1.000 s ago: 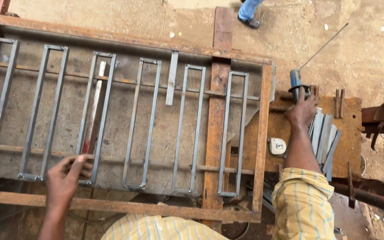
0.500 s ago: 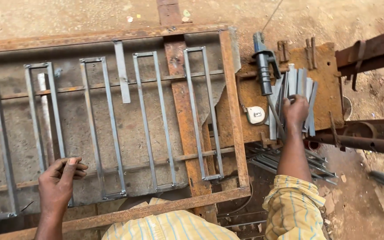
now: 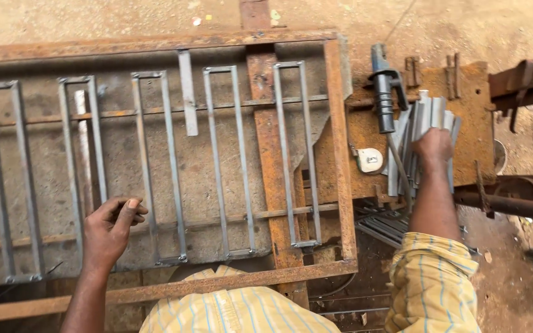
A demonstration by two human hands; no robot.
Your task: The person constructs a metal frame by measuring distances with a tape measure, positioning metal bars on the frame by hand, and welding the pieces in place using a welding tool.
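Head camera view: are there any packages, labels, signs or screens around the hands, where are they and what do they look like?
No packages, signs or screens in view.
Tape measure: the only thing with a label-like face; small, rounded, whitish case lying on the rusty plate, left of the right hand, which rests on a pile of grey flat bars.
Left hand: on the grey metal grille; no label near it.

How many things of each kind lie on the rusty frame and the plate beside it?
Rectangular steel loops on the rusty frame: 5
Loose flat bars: 2
Welding holder: 1
Tape measure: 1
Fanned pile of short steel strips, under the right hand: 1
Left hand rests by the loops.
Total: 10
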